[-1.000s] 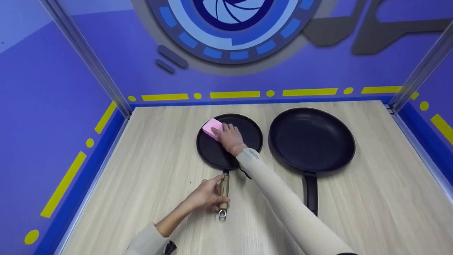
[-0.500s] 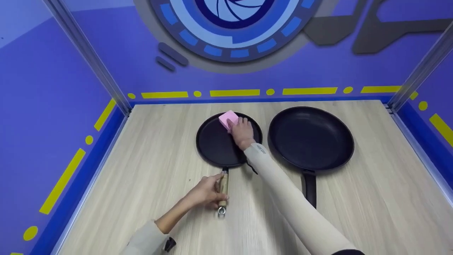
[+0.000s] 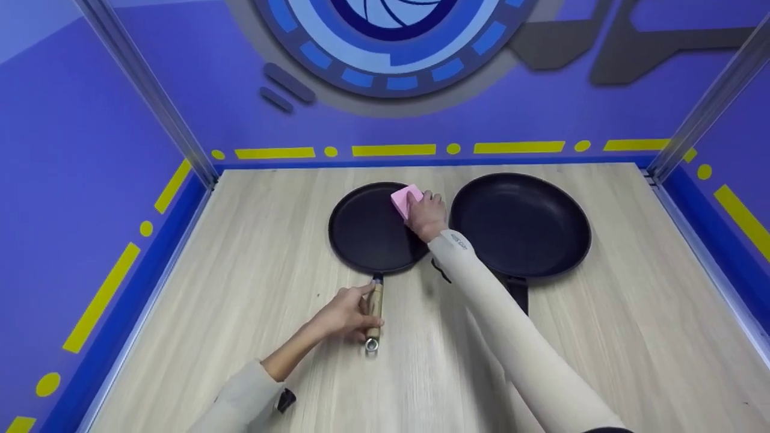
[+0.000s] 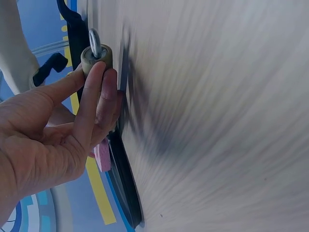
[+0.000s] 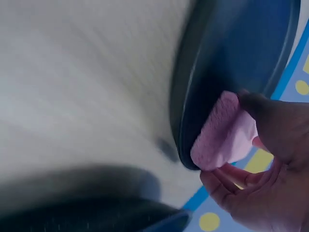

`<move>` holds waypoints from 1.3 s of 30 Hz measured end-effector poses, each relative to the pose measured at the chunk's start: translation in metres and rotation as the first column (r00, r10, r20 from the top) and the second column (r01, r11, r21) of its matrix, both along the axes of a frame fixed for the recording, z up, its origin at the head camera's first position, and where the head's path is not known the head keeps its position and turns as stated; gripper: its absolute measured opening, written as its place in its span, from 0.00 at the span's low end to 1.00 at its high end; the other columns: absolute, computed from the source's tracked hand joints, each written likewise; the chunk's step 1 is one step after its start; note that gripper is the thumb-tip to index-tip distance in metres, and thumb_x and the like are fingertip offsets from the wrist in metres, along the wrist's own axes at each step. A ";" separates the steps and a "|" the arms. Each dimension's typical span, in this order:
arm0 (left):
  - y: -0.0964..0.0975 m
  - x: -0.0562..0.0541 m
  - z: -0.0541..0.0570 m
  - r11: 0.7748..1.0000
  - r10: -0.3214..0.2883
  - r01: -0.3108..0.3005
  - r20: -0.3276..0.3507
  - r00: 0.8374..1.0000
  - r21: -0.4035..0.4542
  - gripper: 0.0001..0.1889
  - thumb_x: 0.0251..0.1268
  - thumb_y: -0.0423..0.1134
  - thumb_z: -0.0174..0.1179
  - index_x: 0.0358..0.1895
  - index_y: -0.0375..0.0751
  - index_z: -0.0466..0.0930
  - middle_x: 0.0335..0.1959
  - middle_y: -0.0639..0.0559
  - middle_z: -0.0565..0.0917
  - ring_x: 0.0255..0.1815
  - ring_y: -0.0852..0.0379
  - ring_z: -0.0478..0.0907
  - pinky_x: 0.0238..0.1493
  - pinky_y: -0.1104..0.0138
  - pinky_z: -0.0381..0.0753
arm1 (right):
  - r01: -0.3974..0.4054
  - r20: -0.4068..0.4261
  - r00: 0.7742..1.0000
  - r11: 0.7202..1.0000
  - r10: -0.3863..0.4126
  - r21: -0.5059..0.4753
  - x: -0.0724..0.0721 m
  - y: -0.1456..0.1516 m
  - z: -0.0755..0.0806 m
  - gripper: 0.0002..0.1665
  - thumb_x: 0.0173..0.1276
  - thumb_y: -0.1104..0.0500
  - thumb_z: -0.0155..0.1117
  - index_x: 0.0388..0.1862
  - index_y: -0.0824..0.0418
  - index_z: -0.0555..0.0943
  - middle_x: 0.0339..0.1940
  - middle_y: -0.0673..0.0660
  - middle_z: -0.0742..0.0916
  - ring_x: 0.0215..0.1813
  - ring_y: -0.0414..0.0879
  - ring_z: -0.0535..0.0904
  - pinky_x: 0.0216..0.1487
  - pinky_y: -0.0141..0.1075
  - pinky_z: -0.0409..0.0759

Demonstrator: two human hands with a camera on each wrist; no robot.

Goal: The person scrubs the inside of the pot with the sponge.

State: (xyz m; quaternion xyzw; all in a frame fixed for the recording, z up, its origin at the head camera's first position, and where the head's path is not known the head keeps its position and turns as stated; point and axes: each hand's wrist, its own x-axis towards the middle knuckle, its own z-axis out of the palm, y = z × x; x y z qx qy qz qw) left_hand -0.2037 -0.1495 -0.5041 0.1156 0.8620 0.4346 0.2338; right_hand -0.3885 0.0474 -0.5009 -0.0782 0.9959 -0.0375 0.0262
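My right hand pinches a pink sponge between thumb and fingers, at the far right part of a shallow black pan. In the right wrist view the sponge touches the pan's inner surface near its rim. My left hand grips the pan's wooden handle, the thumb side toward the pan. The left wrist view shows the handle's end with its metal ring, and the fingers of the left hand curled about it.
A larger, deeper black frying pan lies close to the right; my right sleeve covers part of its handle. Both pans are on a light wooden table. Blue panels wall in the back and sides.
The right hand has carried the sponge rightward across the far part of the pan, from its left side to its right. The left hand keeps its hold on the handle.
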 end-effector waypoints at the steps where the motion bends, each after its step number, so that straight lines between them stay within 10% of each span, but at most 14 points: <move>1: 0.000 0.000 0.000 1.000 0.003 -0.003 -0.003 1.000 -0.008 0.46 0.60 0.32 0.73 0.78 0.29 0.57 0.29 0.46 0.84 0.19 0.61 0.80 0.22 0.63 0.90 | 0.001 0.005 1.000 1.000 -0.001 0.010 0.001 0.000 0.002 0.35 0.70 0.49 0.68 0.72 0.60 0.71 0.62 0.72 0.78 0.63 0.67 0.76 0.65 0.52 0.82; 17: 0.003 -0.002 0.001 1.000 0.005 -0.006 0.034 0.999 0.011 0.46 0.62 0.32 0.72 0.79 0.31 0.55 0.31 0.45 0.82 0.20 0.61 0.79 0.23 0.65 0.90 | 0.021 0.138 0.990 0.998 -0.029 0.058 0.006 0.010 0.008 0.41 0.65 0.38 0.71 0.64 0.69 0.79 0.62 0.72 0.80 0.65 0.64 0.77 0.66 0.53 0.83; 30: 0.002 -0.001 0.001 0.999 0.026 -0.028 0.061 0.998 0.033 0.46 0.61 0.31 0.72 0.80 0.33 0.55 0.33 0.44 0.82 0.21 0.61 0.80 0.22 0.64 0.90 | -0.165 0.095 0.983 0.985 0.160 0.046 0.032 0.011 0.010 0.41 0.60 0.35 0.75 0.53 0.70 0.84 0.56 0.73 0.83 0.57 0.64 0.83 0.58 0.56 0.87; 39: 0.001 -0.001 -0.001 0.998 0.022 -0.026 0.077 0.997 0.060 0.45 0.61 0.30 0.72 0.79 0.32 0.55 0.32 0.43 0.83 0.20 0.61 0.81 0.23 0.63 0.91 | -0.348 0.053 0.936 0.937 0.347 0.020 0.055 0.010 0.005 0.33 0.62 0.36 0.73 0.46 0.64 0.83 0.50 0.70 0.84 0.55 0.65 0.82 0.56 0.56 0.87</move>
